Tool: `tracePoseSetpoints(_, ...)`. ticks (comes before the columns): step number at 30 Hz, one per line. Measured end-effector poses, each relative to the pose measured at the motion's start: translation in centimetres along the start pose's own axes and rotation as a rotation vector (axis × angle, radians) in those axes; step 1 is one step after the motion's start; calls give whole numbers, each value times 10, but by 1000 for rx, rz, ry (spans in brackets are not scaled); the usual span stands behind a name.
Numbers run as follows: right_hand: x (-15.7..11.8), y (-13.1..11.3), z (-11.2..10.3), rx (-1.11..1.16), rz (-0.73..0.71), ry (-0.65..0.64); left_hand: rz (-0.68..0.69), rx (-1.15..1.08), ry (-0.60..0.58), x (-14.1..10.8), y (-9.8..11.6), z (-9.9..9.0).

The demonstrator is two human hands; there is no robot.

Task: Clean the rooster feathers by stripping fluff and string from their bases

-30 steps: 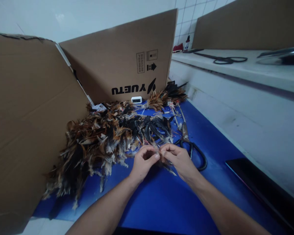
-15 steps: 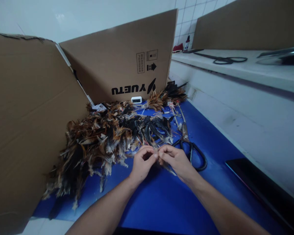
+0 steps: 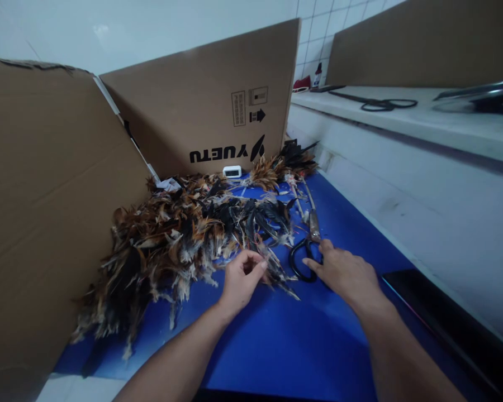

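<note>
In the middle of the blue tabletop, my left hand (image 3: 242, 279) is closed in a pinch, thumb against forefinger. A small bunch of dark and pale feathers (image 3: 281, 277) extends from its fingertips; the exact grip point is too small to make out. My right hand (image 3: 347, 272) lies over the large black-handled scissors (image 3: 297, 258), thumb and forefinger apart about the handles. It covers the scissors' right loop, and its other fingers are partly hidden. The blades point away from me. To the left spreads a big heap of brown and black feathers (image 3: 184, 234).
Cardboard panels (image 3: 167, 111) stand along the left and back. Near the back are a small white digital display (image 3: 232, 172) and feather bundles on sticks (image 3: 268, 172). A black flat object (image 3: 436, 312) lies at right, below a white ledge (image 3: 440, 111) holding another pair of scissors (image 3: 385, 104).
My right hand has left my left fingertips and moved right onto the scissors' handles. My left hand keeps its pinch in nearly the same place. The view has shifted slightly.
</note>
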State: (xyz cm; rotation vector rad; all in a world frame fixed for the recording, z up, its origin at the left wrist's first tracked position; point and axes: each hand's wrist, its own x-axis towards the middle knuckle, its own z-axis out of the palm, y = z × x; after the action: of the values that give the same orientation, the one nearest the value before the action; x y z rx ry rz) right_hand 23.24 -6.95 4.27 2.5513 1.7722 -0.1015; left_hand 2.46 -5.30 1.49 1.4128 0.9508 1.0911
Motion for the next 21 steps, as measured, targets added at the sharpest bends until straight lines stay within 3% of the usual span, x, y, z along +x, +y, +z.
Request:
tracePoseSetpoints(10, 5, -1, 6, 138, 35, 37, 16, 5, 30, 5, -3, -1)
tracePoseSetpoints(17, 3, 4, -2, 231, 57, 202, 138, 273, 115, 8, -4, -10)
tracePoseSetpoints(21, 3, 12, -12, 360, 111, 180, 199, 376, 159, 10, -2, -13)
